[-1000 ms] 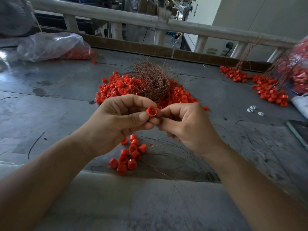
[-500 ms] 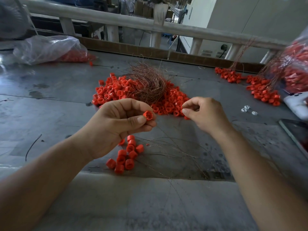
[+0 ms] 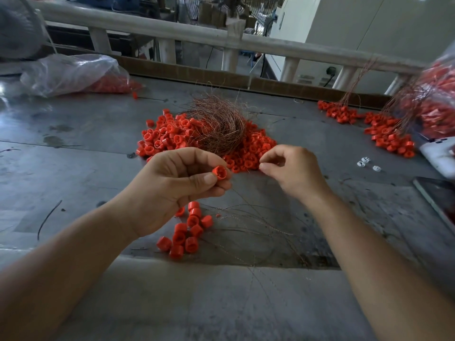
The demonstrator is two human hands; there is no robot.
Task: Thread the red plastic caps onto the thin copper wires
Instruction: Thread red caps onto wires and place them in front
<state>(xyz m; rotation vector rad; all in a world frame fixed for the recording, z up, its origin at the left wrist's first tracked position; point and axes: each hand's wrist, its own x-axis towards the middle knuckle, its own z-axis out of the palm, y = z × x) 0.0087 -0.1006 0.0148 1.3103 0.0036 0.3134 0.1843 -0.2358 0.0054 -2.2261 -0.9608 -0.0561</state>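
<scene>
Fingers first: left hand (image 3: 172,190) pinches one red cap (image 3: 219,173) between thumb and forefinger, open end facing me, other fingers curled under. Right hand (image 3: 293,171) sits just beside it, its fingertips (image 3: 263,166) pressed together. I judge they hold a wire strand, but it is too fine to make out there. Handling, big to small: wire tangle (image 3: 221,129) is springy, snags easily and kinks if yanked, so I'd draw one strand out by its end. Cap pile (image 3: 167,136) lies around and under the tangle; the caps are light, hard, smooth plastic that rolls. The held cap is best gripped by its side wall, with the bore kept unobstructed. Near cap cluster (image 3: 187,232) sits below the left hand, apparently on loose wires (image 3: 258,227) fanned toward the right. Surface: grey table (image 3: 73,148), scuffed and stained, flat. Behind it runs a pale railing (image 3: 172,33), workshop clutter beyond. Clear plastic bag (image 3: 69,72) of caps lies far left, threaded bunches (image 3: 389,136) far right, a dark flat device (image 3: 435,195) at the right edge, and small white bits (image 3: 364,163) near it.
</scene>
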